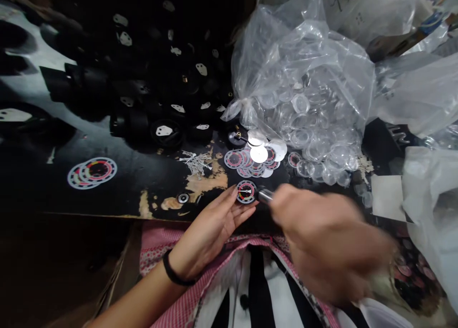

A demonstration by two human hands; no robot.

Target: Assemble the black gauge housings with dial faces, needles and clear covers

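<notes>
Between the thumb and fingers of my left hand [222,218] is a small round gauge [246,191] with a black, red and grey dial and a white pointer. The hand rests at the table's front edge with the dial facing up. My right hand [322,237], smeared by motion, is closed round a tool with a shiny metal end [265,195]. That end is close to the gauge's right side; whether they touch I cannot tell. Just behind the gauge lies a pile of printed dial discs [246,160], some white side up [259,153].
Loose white pointers [196,163] lie left of the pile. Two larger dial discs [98,170] are farther left. A clear bag [304,46] and many clear round covers [311,132] fill the back right. Black housings [136,120] crowd the back left. A small ring-shaped part [183,198] sits near the edge.
</notes>
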